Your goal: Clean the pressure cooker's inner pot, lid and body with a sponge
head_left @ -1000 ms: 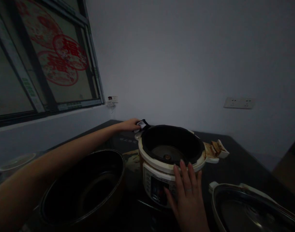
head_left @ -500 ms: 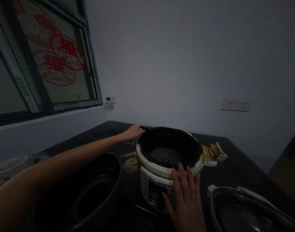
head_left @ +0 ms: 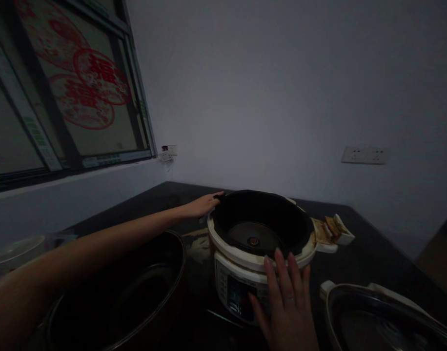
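Clearly, red decals (head_left: 102,73) read 福; the right hand (head_left: 289,309) splays against the pressure cooker (head_left: 241,259), heating plate (head_left: 245,233) inside; whether the left hand (head_left: 200,206) grips it, I can't tell.

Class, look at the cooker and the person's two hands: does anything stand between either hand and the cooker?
Nothing visible does. The right hand rests against the front of the cooker, and the left hand is at its left edge. The dark pot stands beside the cooker, under the left forearm, blocking neither hand.
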Available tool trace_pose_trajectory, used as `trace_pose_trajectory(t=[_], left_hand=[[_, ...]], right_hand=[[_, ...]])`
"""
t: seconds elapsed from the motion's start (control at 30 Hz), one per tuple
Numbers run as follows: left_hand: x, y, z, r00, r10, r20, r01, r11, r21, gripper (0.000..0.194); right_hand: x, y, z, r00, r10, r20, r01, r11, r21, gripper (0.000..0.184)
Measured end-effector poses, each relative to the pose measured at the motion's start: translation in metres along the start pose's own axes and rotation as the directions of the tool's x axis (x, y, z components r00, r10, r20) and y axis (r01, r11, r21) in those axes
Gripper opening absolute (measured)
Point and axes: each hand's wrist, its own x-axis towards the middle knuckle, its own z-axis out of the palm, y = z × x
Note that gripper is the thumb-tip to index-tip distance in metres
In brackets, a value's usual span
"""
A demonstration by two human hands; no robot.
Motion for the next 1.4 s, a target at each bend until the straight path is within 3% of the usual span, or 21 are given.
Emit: trace_pose_trajectory(t=[0.2, 0.33, 0.53, 0.77, 0.83, 1.03, 1.23, 1.3, 1.4], left_hand=[[0.033, -0.001, 0.003, 1.000, 0.000, -0.001, 0.000, 1.000, -0.021, 0.043], [0.039, 0.004, 0.002, 1.000, 0.007, -0.014, -0.007, 0.999, -0.042, 0.043], [0.002, 0.008, 0.004, 0.998, 0.041, -0.051, -0.045, 0.996, -0.074, 0.050], [-0.048, 0.015, 0.019, 0.986, -0.060, -0.154, 0.051, 0.997, -0.063, 0.058], [-0.058, 0.019, 0.024, 0.983, -0.044, -0.179, 0.031, 0.997, -0.072, 0.057], [-0.094, 0.029, 0.038, 0.970, 0.108, -0.216, -0.141, 0.980, -0.143, 0.056], [-0.119, 0.038, 0.045, 0.934, 0.314, -0.170, -0.321, 0.947, -0.011, 0.058], [-0.120, 0.040, 0.046, 0.894, 0.432, -0.116, -0.426, 0.901, 0.079, 0.062], [-0.118, 0.044, 0.045, 0.782, 0.618, 0.080, -0.619, 0.756, 0.214, 0.076]], right_hand=[[0.001, -0.002, -0.003, 1.000, 0.024, -0.004, -0.024, 1.000, 0.012, 0.070], [0.001, -0.001, -0.003, 1.000, 0.027, -0.001, -0.027, 1.000, 0.003, 0.069], [0.002, -0.002, -0.002, 1.000, 0.026, 0.008, -0.026, 1.000, 0.002, 0.069], [0.004, -0.008, -0.009, 0.996, 0.081, 0.042, -0.081, 0.997, -0.003, 0.068], [0.005, -0.010, -0.011, 0.993, 0.097, 0.064, -0.097, 0.995, -0.004, 0.066], [0.011, -0.015, -0.026, 0.987, 0.127, 0.093, -0.129, 0.992, 0.009, 0.061], [0.024, -0.013, -0.047, 0.995, -0.018, 0.098, 0.020, 1.000, -0.015, 0.044], [0.028, -0.009, -0.055, 0.991, -0.090, 0.099, 0.093, 0.995, -0.026, 0.040], [0.030, -0.003, -0.067, 0.980, -0.163, 0.113, 0.168, 0.985, -0.030, 0.036]])
